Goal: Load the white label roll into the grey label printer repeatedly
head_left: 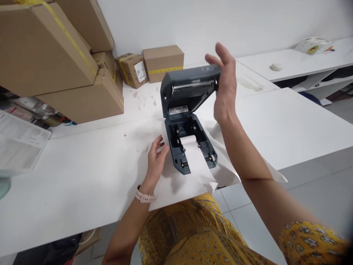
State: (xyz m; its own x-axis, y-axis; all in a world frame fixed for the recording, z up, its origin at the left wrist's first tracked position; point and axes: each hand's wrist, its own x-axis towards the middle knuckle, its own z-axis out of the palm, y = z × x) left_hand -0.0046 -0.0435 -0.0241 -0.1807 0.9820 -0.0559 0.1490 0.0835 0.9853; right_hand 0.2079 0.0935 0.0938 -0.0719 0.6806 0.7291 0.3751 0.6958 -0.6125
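On smooth white bench [91, 173]. Propping angular lid [187, 76] with open right hand [226, 84]; holding empty left hand [157, 158] open beside boxy printer [206, 147].

packing workspace | cardboard boxes [163, 62] (yellow-taped), label printer [190, 143]

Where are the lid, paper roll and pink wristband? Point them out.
Lid [187, 75]: head view, raised rim.
Paper roll [188, 139]: head view, curved side.
Pink wristband [145, 198]: head view, strap.
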